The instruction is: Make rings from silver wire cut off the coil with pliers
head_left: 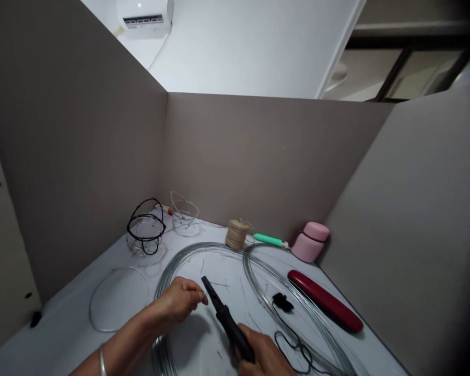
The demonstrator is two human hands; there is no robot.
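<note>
My right hand [261, 351], low in the picture and partly cut off by its lower edge, is wrapped round black-handled pliers [231, 325]. Their dark, narrow jaws point up and to the left, seen edge-on. Just left of the jaw tip is my left hand [184, 298], its thumb and fingertips pinched together. Whatever the pinch holds, if anything, is too small to make out. Beneath both hands lies a large coil of silvery wire [172, 267], spread in wide loops over the white table [76, 342]. Short wire or twine scraps [219, 284] are scattered inside the loops.
Black wire rings [145, 237] stand at the back left, near a single wire loop [93, 297]. Along the back are a twine spool [237, 234], a green-handled tool [267, 239] and a pink flask [310, 242]. A red case [325, 301] and black cord [303, 351] lie right. Partitions [258, 156] enclose the table.
</note>
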